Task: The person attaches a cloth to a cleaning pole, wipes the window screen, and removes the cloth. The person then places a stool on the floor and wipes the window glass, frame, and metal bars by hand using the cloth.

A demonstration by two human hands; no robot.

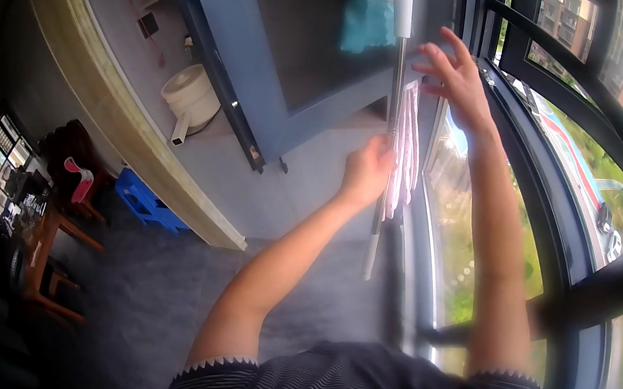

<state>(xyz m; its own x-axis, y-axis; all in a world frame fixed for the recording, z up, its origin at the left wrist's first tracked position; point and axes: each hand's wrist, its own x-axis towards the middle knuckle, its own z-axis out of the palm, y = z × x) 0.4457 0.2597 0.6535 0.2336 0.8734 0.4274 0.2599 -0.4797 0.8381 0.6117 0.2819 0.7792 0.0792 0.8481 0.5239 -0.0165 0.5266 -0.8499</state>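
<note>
A slim pole [400, 70] runs nearly top to bottom in the head view, with a thick white upper section, a metal middle and a pale lower end. My left hand [368, 174] is closed around its metal part. Higher up and to the right, my right hand [459, 86] is raised with its fingers spread, close to the pole and holding nothing. A pink-and-white striped cloth [406, 161] hangs just right of the pole, beside my left hand. I cannot tell whether that hand touches the cloth. The pole's top end is out of view.
A grey-framed door [274, 119] stands behind the pole; teal cloth [366, 12] shows near its top. Windows with dark frames [528, 139] line the right side. On the left are a beige long-handled pot [190, 94], a blue plastic stool [143, 200] and wooden furniture [45, 258].
</note>
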